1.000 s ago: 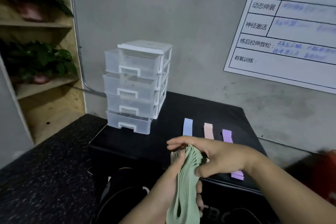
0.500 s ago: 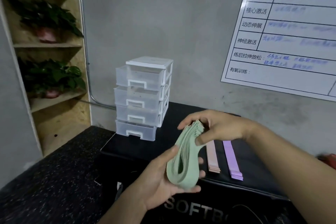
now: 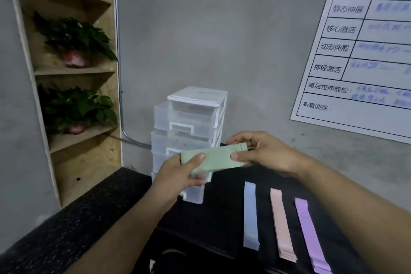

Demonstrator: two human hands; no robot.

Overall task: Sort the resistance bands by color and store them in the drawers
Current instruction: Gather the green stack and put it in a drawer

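At far left, a wooden shelf unit (image 3: 73,71) carried two potted plants (image 3: 75,40) on separate levels, the upper pot blurred. Below it, a dark speckled surface (image 3: 66,229) ran toward the lower edge of the view. Against the grey wall stood a translucent drawer unit (image 3: 195,113) with a white frame, set on the rear left corner of a black pad (image 3: 222,218). Its upper drawers projected forward of the frame, while its lower drawers were largely covered by the left hand (image 3: 178,176) and the green bands (image 3: 213,158). The left hand gripped the left end of the folded green bundle, with the thumb on the front face and the fingers curled behind. The bundle was held in the air in front of the drawer unit, roughly level, its right end slightly higher. The right hand (image 3: 262,151) pinched the right end, thumb pressed on the front face and forefinger hooked over the top edge. How many bands made up the bundle could not be told. On the pad, to the right of the drawer unit, lay a blue band (image 3: 250,216), a pink band (image 3: 281,224) and a purple band (image 3: 308,233), side by side and apart, each running lengthwise toward the viewer. The near end of the purple band was cut off by the lower edge. At upper right, a wall chart (image 3: 360,51) was cut off at the frame edge, and its handwritten entries were too blurred to read.
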